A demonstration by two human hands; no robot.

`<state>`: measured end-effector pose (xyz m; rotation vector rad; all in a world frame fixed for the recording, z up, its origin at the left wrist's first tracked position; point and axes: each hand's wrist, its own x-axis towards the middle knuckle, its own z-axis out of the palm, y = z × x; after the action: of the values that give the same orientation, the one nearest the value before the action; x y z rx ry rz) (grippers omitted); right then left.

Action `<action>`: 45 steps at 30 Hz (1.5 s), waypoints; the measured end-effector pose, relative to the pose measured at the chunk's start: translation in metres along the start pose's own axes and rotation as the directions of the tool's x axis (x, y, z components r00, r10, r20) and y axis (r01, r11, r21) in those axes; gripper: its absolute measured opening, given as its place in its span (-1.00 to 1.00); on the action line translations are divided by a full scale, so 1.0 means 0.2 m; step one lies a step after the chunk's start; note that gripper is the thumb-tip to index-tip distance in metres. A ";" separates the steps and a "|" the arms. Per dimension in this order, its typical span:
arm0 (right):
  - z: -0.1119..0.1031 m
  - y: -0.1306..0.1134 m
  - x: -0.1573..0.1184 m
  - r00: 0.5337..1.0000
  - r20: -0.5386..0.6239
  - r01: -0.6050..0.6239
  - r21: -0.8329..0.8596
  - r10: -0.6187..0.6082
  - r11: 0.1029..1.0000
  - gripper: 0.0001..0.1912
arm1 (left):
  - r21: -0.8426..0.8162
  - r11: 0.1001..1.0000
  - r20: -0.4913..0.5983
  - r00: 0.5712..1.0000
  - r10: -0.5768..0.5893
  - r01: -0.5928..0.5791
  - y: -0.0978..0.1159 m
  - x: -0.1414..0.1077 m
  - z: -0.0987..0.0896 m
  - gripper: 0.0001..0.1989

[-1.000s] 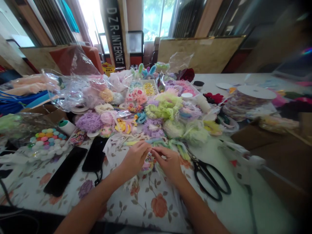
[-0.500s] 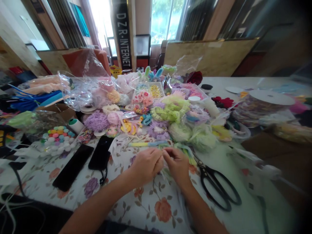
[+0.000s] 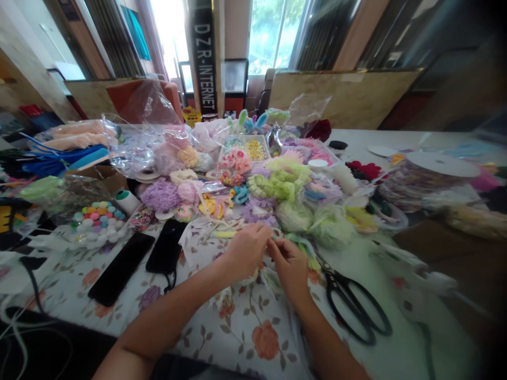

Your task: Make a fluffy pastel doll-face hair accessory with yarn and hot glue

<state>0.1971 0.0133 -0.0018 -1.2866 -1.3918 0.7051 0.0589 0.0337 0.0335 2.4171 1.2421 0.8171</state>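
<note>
My left hand (image 3: pixel 249 250) is closed over the floral cloth (image 3: pixel 206 348), its fingertips meeting those of my right hand (image 3: pixel 290 266). Both hands pinch at one spot, and what they hold there is too small to make out. Pale, sheer material (image 3: pixel 271 279) hangs below and between them. A yellow strip (image 3: pixel 224 234) lies just beyond my left hand. Light green and blue ribbon pieces (image 3: pixel 303 247) rest beside my right fingers, and black-handled scissors (image 3: pixel 352 301) lie to the right of that hand.
Two black phones (image 3: pixel 121 269) (image 3: pixel 165 247) lie on the left. Behind the hands are piled green tulle (image 3: pixel 283 179), purple pompoms (image 3: pixel 160 195) and a bead box (image 3: pixel 256 149). A large wrapped spool (image 3: pixel 439 163) and brown cardboard (image 3: pixel 435 253) stand at right.
My left hand has moved slightly up and right, turning over the pinch point, and pale material now shows beneath it. My right hand has barely moved. The view has shifted a little.
</note>
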 end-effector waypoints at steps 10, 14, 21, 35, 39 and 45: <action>0.01 0.00 -0.01 0.987 -0.110 0.113 -0.033 -0.116 0.993 -0.70 | -0.091 0.991 -0.029 0.994 -0.104 0.101 0.03 -0.01 0.06 -0.68; 0.01 -0.01 -0.02 0.990 -0.083 0.123 0.163 -0.111 0.979 -0.84 | -0.260 0.928 -0.054 0.956 -0.289 0.266 0.01 0.02 0.04 -0.64; -0.02 -0.02 0.01 0.987 0.143 -0.124 0.385 0.074 0.915 -0.79 | -0.147 0.969 0.047 0.980 -0.193 0.198 -0.02 0.01 -0.02 -0.56; -0.04 -0.06 0.02 0.997 0.005 0.076 0.125 -0.077 0.989 -0.74 | -0.309 0.937 0.235 0.968 -0.087 0.159 0.02 0.00 -0.08 -0.70; -0.05 -0.05 0.03 0.993 0.101 0.047 0.188 -0.067 0.981 -0.81 | -0.209 0.968 0.169 0.980 -0.105 0.140 -0.01 0.01 -0.07 -0.64; -0.07 -0.07 0.04 0.990 0.143 -0.014 0.150 -0.007 0.989 -0.80 | -0.180 0.960 0.110 0.974 -0.197 0.214 -0.03 0.00 -0.06 -0.68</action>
<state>0.2074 0.0134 0.0164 -1.1382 -1.4224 0.9023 0.0475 0.0381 0.0407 2.1080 1.2904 0.7212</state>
